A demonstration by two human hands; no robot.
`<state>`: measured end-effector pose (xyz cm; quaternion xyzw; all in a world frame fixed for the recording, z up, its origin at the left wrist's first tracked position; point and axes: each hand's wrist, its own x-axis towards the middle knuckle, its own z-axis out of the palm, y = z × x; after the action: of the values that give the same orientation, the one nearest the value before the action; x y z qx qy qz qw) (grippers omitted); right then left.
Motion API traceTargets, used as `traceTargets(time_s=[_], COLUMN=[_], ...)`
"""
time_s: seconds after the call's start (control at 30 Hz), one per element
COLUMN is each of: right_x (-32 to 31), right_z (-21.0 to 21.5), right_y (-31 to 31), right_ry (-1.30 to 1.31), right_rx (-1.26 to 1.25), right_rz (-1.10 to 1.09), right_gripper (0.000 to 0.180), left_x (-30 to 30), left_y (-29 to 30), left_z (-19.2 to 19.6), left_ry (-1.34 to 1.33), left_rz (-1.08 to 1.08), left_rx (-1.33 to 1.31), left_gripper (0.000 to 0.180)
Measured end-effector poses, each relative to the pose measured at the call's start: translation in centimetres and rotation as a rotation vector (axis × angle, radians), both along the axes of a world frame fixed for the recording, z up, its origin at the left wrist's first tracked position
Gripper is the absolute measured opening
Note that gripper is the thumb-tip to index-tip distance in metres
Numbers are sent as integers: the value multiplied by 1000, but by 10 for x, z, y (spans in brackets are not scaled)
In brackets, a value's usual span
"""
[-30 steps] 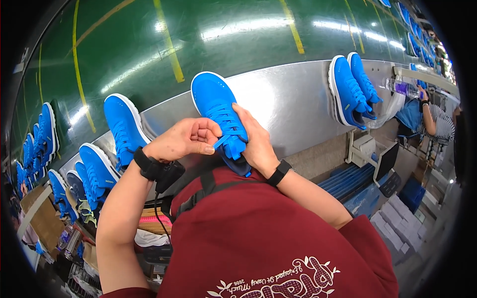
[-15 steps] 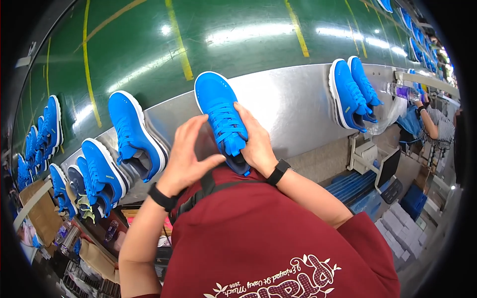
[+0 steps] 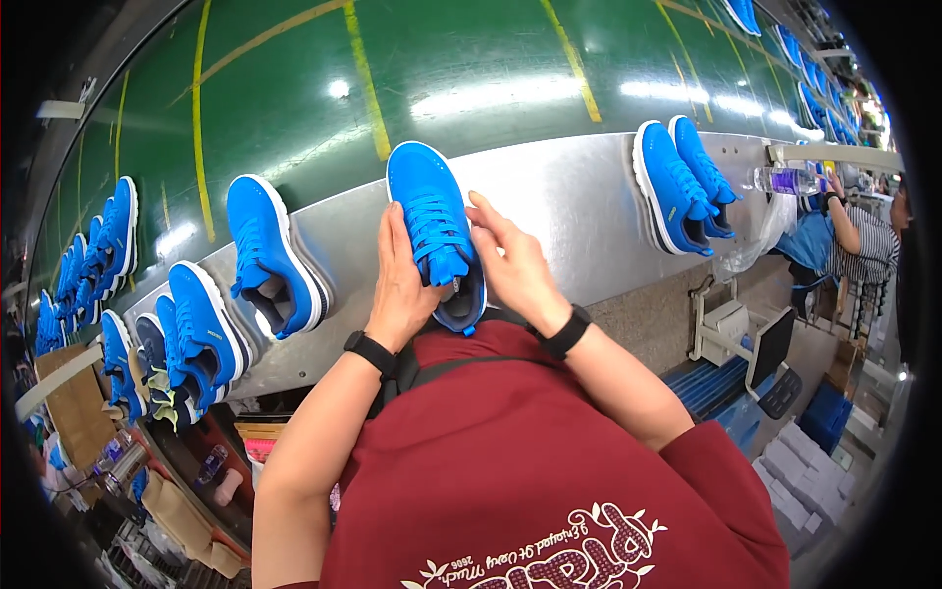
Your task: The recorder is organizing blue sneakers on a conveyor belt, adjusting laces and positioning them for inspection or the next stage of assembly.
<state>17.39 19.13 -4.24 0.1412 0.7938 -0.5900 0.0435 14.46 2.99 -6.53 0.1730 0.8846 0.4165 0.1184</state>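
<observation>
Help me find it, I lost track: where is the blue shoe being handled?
In the head view, centre: the blue shoe lies on the metal bench, between the left hand and right hand.

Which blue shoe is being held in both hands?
The middle shoe, gripped between left hand and right hand; the others lie untouched.
</observation>
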Motion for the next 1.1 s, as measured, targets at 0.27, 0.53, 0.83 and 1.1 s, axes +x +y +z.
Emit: traceTargets(time_s=[0.27, 0.53, 0.83, 1.1], right_x=[-4, -55, -62, -27], right_z=[6, 8, 10, 4], right_y=[5, 34, 47, 61], right_ry=[48, -383, -655, -262], right_rx=[-47, -503, -934, -192], right_rz=[37, 259, 177, 450], right_gripper=[28, 51, 55, 78], left_x=[3, 1, 2, -10], left_y=[0, 0, 0, -7], left_z=[-5, -4, -5, 19], left_ry=[-37, -17, 9, -202], left_rz=[56, 33, 36, -63], left_rx=[74, -5, 2, 25], left_gripper=[103, 112, 105, 104])
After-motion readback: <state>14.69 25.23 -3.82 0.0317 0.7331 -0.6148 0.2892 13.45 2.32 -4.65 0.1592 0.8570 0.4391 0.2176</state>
